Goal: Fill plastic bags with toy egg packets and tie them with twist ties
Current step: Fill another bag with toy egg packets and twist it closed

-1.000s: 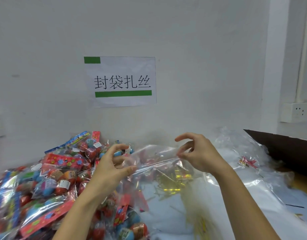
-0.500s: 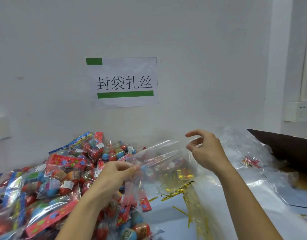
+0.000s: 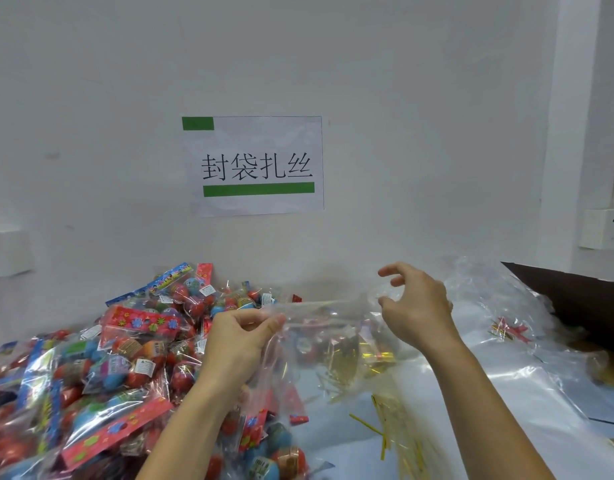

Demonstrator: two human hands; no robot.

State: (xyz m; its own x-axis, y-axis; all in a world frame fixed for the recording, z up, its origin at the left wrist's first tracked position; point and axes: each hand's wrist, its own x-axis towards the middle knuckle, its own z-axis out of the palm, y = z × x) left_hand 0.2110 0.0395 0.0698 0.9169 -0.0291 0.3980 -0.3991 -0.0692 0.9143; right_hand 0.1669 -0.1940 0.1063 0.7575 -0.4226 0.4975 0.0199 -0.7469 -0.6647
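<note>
I hold a clear plastic bag (image 3: 319,327) stretched out between both hands above the table. My left hand (image 3: 239,337) pinches its left top edge between thumb and fingers. My right hand (image 3: 416,306) pinches the right top edge, its other fingers curled above. A big heap of toy egg packets (image 3: 125,358) with red and blue header cards covers the left side. Gold twist ties (image 3: 385,420) lie scattered on the table below the bag.
A stack of clear plastic bags (image 3: 527,375) spreads over the right of the table. A dark brown box edge (image 3: 582,299) stands at the far right. A paper sign (image 3: 253,166) hangs on the white wall behind, with sockets (image 3: 607,230) beside it.
My hands have drawn apart, pulling the bag's top edge taut between them. My left hand has closed tighter on its edge; my right hand shifted right.
</note>
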